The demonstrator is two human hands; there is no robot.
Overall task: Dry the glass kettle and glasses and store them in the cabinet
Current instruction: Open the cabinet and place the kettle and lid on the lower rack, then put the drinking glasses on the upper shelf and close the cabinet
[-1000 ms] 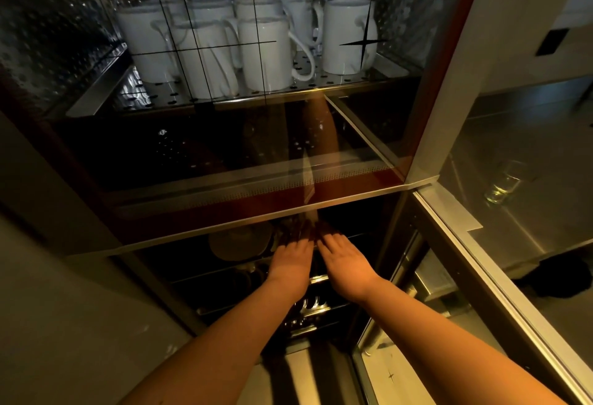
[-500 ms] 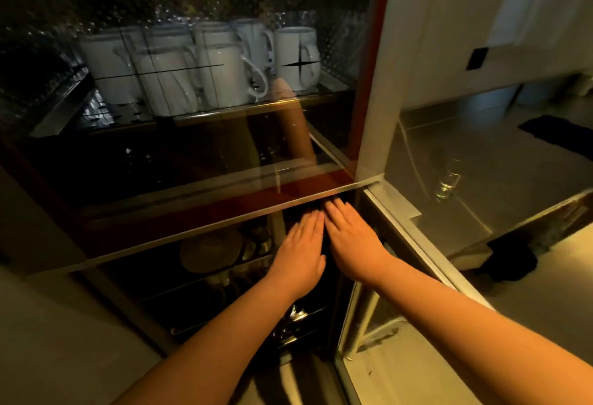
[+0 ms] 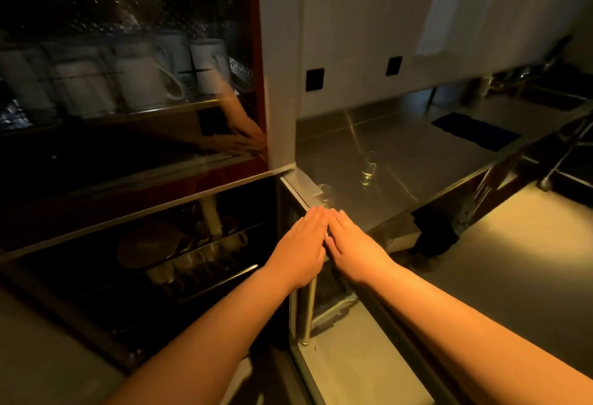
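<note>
Nearest are the two forearms reaching forward and slightly down, the hands side by side with fingers straight and flat, holding nothing. The left hand [image 3: 300,249] and the right hand [image 3: 354,244] almost touch along their inner edges, fingertips pointing at the corner where the cabinet [image 3: 276,83] meets the steel desk [image 3: 417,154].

Just past the fingertips, a small clear glass [image 3: 324,194] stands at the desk's near corner, hard against the cabinet's side. Its outline is faint and partly lost against the metal, so I cannot tell whether it is upright or wet. The right hand looks the nearer of the two. A second glass [image 3: 368,171] stands upright farther back and to the right, well apart from the first, so reaching it would probably suit the right arm.

Left of the hands, the lower compartment is open and dark; plates and cups on a wire rack [image 3: 199,263] are barely readable. Above, white mugs [image 3: 141,83] show behind reflective door glass, blurred. A dark cloth [image 3: 475,130] lies far back on the desk. I can make out no kettle anywhere.
</note>
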